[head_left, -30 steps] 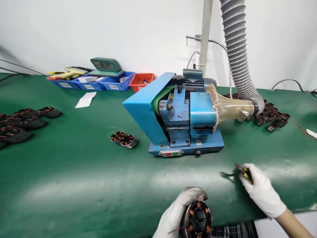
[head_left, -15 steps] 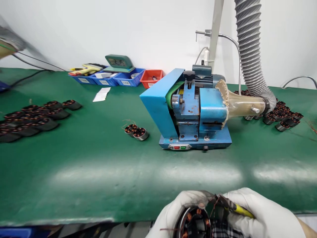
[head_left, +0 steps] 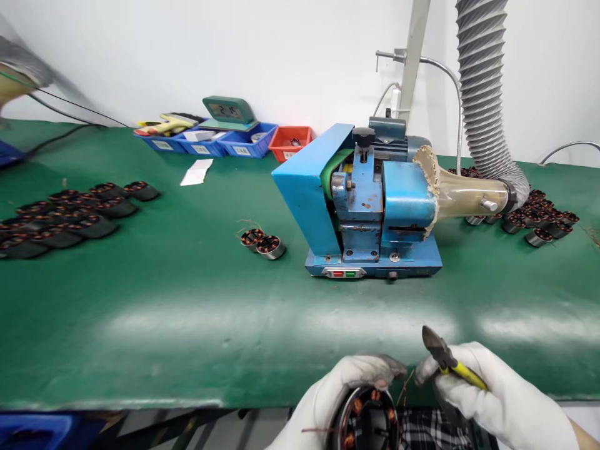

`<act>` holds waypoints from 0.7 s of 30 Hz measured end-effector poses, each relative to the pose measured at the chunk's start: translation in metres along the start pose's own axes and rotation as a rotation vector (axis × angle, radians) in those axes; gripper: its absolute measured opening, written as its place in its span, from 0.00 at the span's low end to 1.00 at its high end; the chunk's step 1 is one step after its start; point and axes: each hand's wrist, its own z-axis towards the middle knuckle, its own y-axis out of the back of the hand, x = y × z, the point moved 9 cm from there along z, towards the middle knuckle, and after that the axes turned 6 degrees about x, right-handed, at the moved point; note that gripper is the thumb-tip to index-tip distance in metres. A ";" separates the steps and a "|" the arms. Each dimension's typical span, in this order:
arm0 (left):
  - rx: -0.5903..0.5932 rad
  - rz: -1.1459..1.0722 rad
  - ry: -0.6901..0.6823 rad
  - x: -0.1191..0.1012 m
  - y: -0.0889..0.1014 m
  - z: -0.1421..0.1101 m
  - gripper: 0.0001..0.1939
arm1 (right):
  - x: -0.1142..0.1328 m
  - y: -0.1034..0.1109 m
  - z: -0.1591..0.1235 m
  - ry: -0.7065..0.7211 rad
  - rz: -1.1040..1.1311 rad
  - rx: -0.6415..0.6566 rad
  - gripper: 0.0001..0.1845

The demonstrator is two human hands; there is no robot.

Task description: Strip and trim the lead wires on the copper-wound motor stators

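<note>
At the bottom edge, my gloved left hand (head_left: pixel 323 397) is wrapped round a motor stator (head_left: pixel 370 420), a metal ring with copper windings inside. Thin copper wires stick out from it on both sides. My right hand (head_left: pixel 497 390), also in a white glove, grips yellow-handled cutting pliers (head_left: pixel 452 362). The pliers' dark jaws point up and left, apart from the stator. The right fingertips are close to the loose wires (head_left: pixel 404 386); whether they touch them I cannot tell. Two more stators (head_left: pixel 270 247) sit on the green bench, left of a blue machine.
The blue belt machine (head_left: pixel 360 206) stands mid-bench, joined to a grey hose (head_left: pixel 485 94). Rows of stators lie at left (head_left: pixel 89 215) and right (head_left: pixel 539 219). Behind are blue bins (head_left: pixel 248 142), a red bin (head_left: pixel 290 142), a clock (head_left: pixel 228 110) and paper (head_left: pixel 197 172).
The pliers' jaws have come away from the wires beside the stator and swung upward. My right hand has shifted slightly right; my left keeps hold of the stator.
</note>
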 end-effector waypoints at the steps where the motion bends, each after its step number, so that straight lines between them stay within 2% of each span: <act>1: -0.028 0.013 0.003 0.002 0.003 0.001 0.07 | 0.004 -0.004 0.003 0.026 0.081 0.014 0.18; 4: -0.131 0.030 0.001 0.014 0.013 0.000 0.10 | 0.014 -0.018 0.015 0.119 0.418 0.019 0.16; 6: -0.151 0.019 0.007 0.026 0.015 -0.001 0.13 | 0.014 -0.024 0.022 0.177 0.608 -0.053 0.16; 9: -0.130 0.036 0.015 0.043 0.016 -0.002 0.12 | 0.013 -0.023 0.029 0.284 0.704 -0.198 0.18; 13: -0.115 0.044 0.003 0.052 0.015 -0.003 0.08 | 0.011 -0.004 0.030 0.381 0.925 -0.349 0.17; 17: -0.116 0.025 -0.006 0.052 0.011 0.003 0.09 | 0.002 0.036 0.016 0.555 1.253 -0.568 0.11; 19: -0.139 -0.007 -0.013 0.050 0.012 0.008 0.09 | -0.004 0.048 0.008 0.561 1.144 -0.641 0.07; 21: -0.148 -0.072 0.003 0.051 0.014 0.015 0.10 | -0.001 0.046 0.009 0.451 0.752 -0.568 0.08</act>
